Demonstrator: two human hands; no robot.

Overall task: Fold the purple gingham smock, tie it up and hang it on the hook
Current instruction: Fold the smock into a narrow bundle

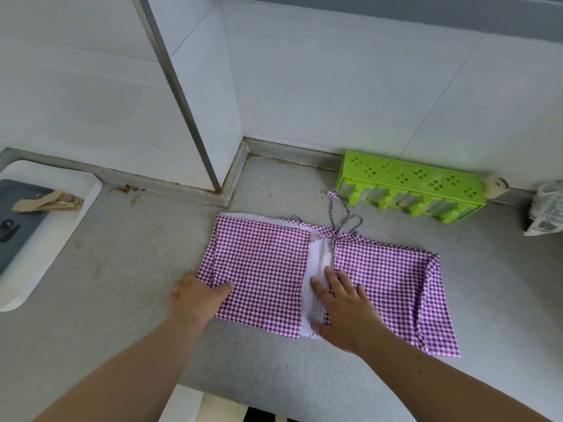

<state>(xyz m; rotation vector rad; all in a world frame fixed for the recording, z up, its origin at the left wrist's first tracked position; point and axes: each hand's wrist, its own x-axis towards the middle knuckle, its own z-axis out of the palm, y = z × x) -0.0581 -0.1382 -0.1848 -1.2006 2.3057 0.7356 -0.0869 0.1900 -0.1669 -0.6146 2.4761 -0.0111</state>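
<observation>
The purple gingham smock [268, 269] lies flat on the grey counter [122, 300], both sides folded in toward a pale strip down its middle. A twisted tie cord [336, 214] runs from its top edge toward the wall, beside a small metal clip [355, 223]. My left hand [198, 295] holds the smock's left edge, thumb on top of the cloth and fingers hidden under the fold. My right hand [341, 306] presses flat on the middle strip with fingers spread. No hook is in view.
A green plastic popsicle mould [411, 184] lies against the back wall. A white tray [39, 239] with a dark board and wooden spoons sits at the left. A crumpled packet [545, 214] is at the right edge. A metal post [182, 92] rises at the wall corner.
</observation>
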